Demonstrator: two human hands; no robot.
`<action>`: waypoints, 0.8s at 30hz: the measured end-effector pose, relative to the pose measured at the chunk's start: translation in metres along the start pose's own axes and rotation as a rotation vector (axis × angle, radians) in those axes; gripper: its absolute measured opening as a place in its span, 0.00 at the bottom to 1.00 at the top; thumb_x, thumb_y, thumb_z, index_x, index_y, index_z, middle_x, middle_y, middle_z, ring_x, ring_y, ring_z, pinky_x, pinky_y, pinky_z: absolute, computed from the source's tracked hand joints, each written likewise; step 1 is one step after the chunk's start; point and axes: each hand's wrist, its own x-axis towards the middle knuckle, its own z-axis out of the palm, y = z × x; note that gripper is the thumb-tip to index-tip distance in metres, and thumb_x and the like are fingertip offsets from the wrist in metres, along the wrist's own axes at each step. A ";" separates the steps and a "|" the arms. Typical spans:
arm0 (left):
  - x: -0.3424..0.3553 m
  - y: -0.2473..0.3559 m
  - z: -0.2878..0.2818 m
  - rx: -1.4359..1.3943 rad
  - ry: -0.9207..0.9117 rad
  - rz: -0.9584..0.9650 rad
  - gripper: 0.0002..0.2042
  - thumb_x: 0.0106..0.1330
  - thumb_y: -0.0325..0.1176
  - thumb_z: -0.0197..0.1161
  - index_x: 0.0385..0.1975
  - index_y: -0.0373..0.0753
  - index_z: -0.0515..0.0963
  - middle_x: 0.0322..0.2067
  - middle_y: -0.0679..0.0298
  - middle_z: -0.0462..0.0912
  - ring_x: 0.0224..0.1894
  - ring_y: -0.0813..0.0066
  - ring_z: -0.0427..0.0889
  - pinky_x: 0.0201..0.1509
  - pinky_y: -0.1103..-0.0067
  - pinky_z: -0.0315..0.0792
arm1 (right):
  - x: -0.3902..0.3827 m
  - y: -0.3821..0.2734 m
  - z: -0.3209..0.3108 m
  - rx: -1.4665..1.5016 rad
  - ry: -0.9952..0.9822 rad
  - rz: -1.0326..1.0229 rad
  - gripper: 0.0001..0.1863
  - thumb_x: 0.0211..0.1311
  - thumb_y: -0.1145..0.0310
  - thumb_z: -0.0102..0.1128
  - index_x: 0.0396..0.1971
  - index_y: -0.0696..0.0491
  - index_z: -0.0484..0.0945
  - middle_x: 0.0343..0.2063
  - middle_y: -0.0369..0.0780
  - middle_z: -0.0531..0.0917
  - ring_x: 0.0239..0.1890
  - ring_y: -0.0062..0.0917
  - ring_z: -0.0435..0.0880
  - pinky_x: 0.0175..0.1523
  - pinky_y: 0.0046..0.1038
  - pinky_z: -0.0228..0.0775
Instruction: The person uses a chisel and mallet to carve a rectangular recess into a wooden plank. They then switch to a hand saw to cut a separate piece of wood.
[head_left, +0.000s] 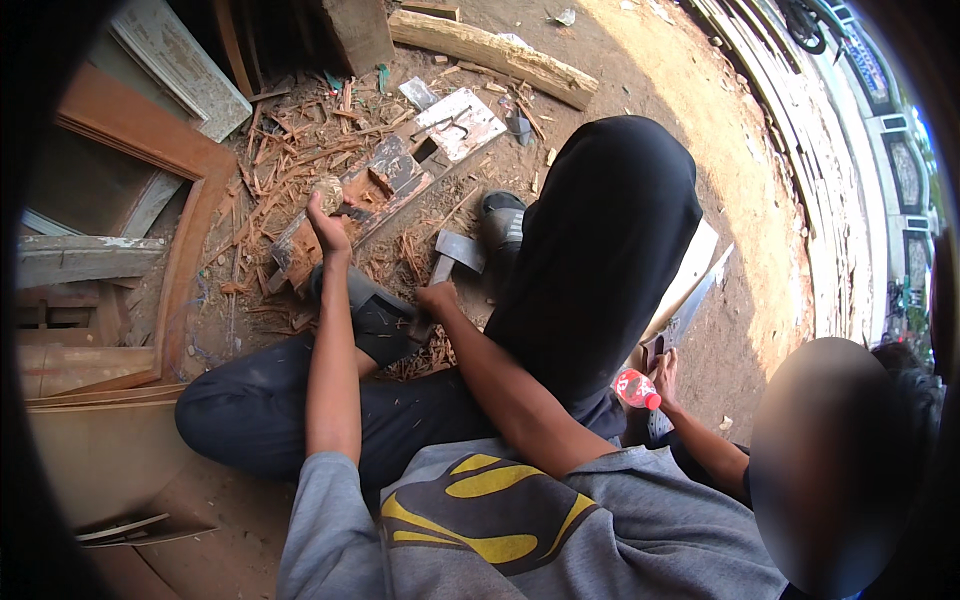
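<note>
"Gripping anything, the right hand (pixel 436 298)?"

"Yes, mid-view. Its fingers are wrapping closed around the shaft of a hatchet (pixel 460 250). The head is pointing to one o'clock from the fist, sitting near a dark shoe (pixel 503 225)."

"And the left hand (pixel 331 228)?"

"Reaching out at ten o'clock. It's meeting a pale, rounded piece (pixel 327 192); kind unclear. Palm and thumb are partly curling there, but how far the hand is closing, or whether it's truly holding, I can't tell."

"Wood?"

"A gouged, painted wooden piece (pixel 400 165) is stretching from beside the left hand up toward twelve o'clock, turning white at its far end. A dark hooked rod (pixel 447 123) is resting on the white part. Reddish chips (pixel 270 165) are littering the ground around ten and eleven."

"Anyone else?"

"Second person at four o'clock: one hand (pixel 664 378) is touching a saw (pixel 690 308) near its handle. A red-capped bottle (pixel 637 388) is lying just beside that hand."
</note>
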 end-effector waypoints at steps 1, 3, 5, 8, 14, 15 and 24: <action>-0.001 0.000 0.000 -0.031 0.039 -0.011 0.18 0.66 0.44 0.41 0.34 0.33 0.68 0.25 0.60 0.70 0.28 0.70 0.71 0.38 0.73 0.69 | -0.002 -0.001 0.002 0.013 -0.021 0.006 0.29 0.41 0.66 0.62 0.47 0.64 0.70 0.47 0.52 0.76 0.50 0.40 0.76 0.52 0.32 0.71; -0.001 0.002 0.000 0.003 0.004 0.016 0.18 0.66 0.44 0.41 0.35 0.33 0.68 0.26 0.60 0.71 0.29 0.70 0.71 0.38 0.74 0.68 | 0.004 0.003 0.007 0.017 -0.023 0.000 0.33 0.42 0.67 0.61 0.52 0.64 0.66 0.50 0.52 0.73 0.52 0.41 0.75 0.55 0.32 0.69; -0.001 -0.004 0.017 -0.007 -0.038 0.011 0.18 0.66 0.45 0.41 0.35 0.33 0.68 0.26 0.60 0.71 0.29 0.70 0.71 0.39 0.74 0.68 | 0.033 0.016 0.011 0.013 0.037 -0.019 0.35 0.42 0.67 0.61 0.53 0.66 0.64 0.51 0.53 0.72 0.52 0.41 0.75 0.55 0.32 0.69; -0.002 0.001 0.003 -0.003 -0.004 0.010 0.18 0.66 0.45 0.42 0.35 0.33 0.68 0.26 0.60 0.71 0.29 0.70 0.71 0.39 0.74 0.68 | 0.001 -0.003 0.006 0.044 0.005 0.026 0.29 0.41 0.67 0.63 0.45 0.67 0.71 0.46 0.54 0.76 0.49 0.40 0.78 0.49 0.32 0.72; -0.002 0.002 -0.003 -0.012 -0.001 0.013 0.18 0.66 0.45 0.42 0.35 0.34 0.68 0.27 0.60 0.71 0.29 0.70 0.71 0.39 0.74 0.68 | -0.016 -0.017 -0.005 0.095 -0.150 0.004 0.28 0.42 0.69 0.61 0.45 0.69 0.69 0.45 0.54 0.76 0.49 0.41 0.77 0.50 0.32 0.71; 0.001 0.000 -0.003 -0.031 -0.018 0.005 0.18 0.66 0.45 0.42 0.35 0.34 0.68 0.27 0.60 0.71 0.29 0.70 0.72 0.39 0.74 0.68 | -0.004 -0.012 0.001 0.139 -0.138 0.024 0.29 0.43 0.69 0.61 0.46 0.70 0.68 0.46 0.55 0.76 0.49 0.41 0.77 0.51 0.32 0.70; 0.002 -0.002 -0.014 -0.044 -0.015 0.016 0.18 0.66 0.46 0.42 0.37 0.34 0.67 0.27 0.60 0.72 0.29 0.70 0.72 0.39 0.74 0.69 | -0.003 -0.009 0.009 0.075 -0.128 -0.012 0.33 0.43 0.69 0.61 0.50 0.69 0.63 0.48 0.55 0.74 0.49 0.41 0.76 0.51 0.31 0.69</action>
